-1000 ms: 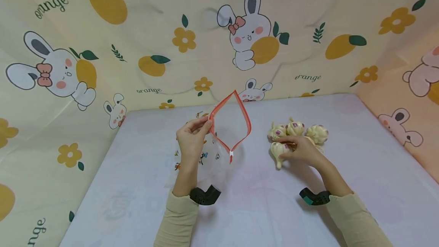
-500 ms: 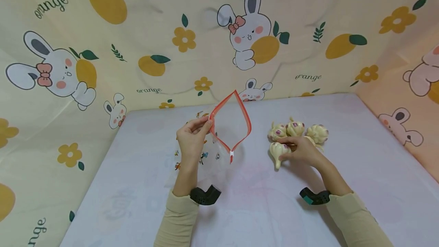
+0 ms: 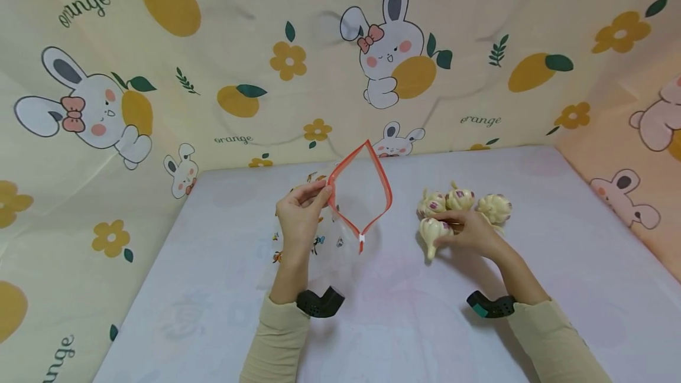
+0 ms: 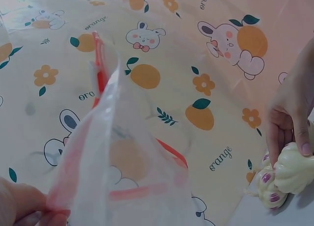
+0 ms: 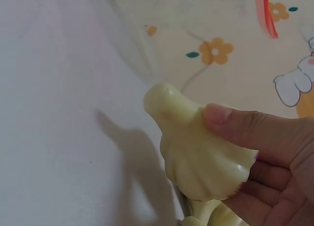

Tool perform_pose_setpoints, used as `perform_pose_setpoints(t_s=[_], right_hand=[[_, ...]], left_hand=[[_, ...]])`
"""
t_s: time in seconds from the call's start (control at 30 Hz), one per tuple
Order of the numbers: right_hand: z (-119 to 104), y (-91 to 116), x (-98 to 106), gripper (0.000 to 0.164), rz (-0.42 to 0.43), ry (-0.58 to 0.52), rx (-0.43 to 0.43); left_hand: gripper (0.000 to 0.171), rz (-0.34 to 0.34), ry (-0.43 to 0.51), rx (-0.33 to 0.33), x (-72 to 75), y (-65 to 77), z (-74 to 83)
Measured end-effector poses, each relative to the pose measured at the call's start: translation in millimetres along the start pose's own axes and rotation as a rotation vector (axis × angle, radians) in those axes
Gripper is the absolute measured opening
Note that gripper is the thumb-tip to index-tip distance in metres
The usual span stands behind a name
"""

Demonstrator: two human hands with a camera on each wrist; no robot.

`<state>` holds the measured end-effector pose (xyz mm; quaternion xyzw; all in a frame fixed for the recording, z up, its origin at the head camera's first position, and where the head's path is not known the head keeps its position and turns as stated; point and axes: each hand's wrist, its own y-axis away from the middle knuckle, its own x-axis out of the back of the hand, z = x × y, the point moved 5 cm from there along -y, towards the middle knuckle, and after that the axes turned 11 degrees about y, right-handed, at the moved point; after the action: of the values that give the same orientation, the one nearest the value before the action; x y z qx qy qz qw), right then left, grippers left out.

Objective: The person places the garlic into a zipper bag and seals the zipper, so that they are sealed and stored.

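The glossy cream garlic bulb (image 3: pixel 433 231) had turned slightly in the head view, pinched by the right hand (image 3: pixel 473 233) beside similar bulbs (image 3: pixel 495 208). Left-wrist view: the left hand (image 4: pixel 23 202) pinched a translucent, red-edged plastic bag (image 4: pixel 95 162). Right-wrist view: the bulb hung above white tabletop (image 5: pixel 54 137).

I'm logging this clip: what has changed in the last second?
Very little. The garlic bulb in the right hand has shifted slightly, its stem end swinging a touch to the left. The head view has drifted a little, so the backdrop sits slightly further right. Nothing was visibly taken hold of or let go: the left hand still pinches the open, red-edged bag, and the other bulbs stay put.
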<state>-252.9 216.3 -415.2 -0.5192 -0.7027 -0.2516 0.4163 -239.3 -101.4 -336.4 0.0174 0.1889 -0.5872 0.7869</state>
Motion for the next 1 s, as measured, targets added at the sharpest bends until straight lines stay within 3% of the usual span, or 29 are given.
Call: perform_pose_setpoints(t_s=[0.7, 1.0], right_hand=[[-17.3, -5.8, 14.6, 0.047, 0.049, -0.008, 0.079], [-22.8, -8.5, 24.7, 0.046, 0.078, -0.031, 0.064]], left_hand=[[0.021, 0.007, 0.008, 0.001, 0.3, -0.8, -0.8], [0.021, 0.008, 0.016, 0.011, 1.2, -0.9, -1.1]])
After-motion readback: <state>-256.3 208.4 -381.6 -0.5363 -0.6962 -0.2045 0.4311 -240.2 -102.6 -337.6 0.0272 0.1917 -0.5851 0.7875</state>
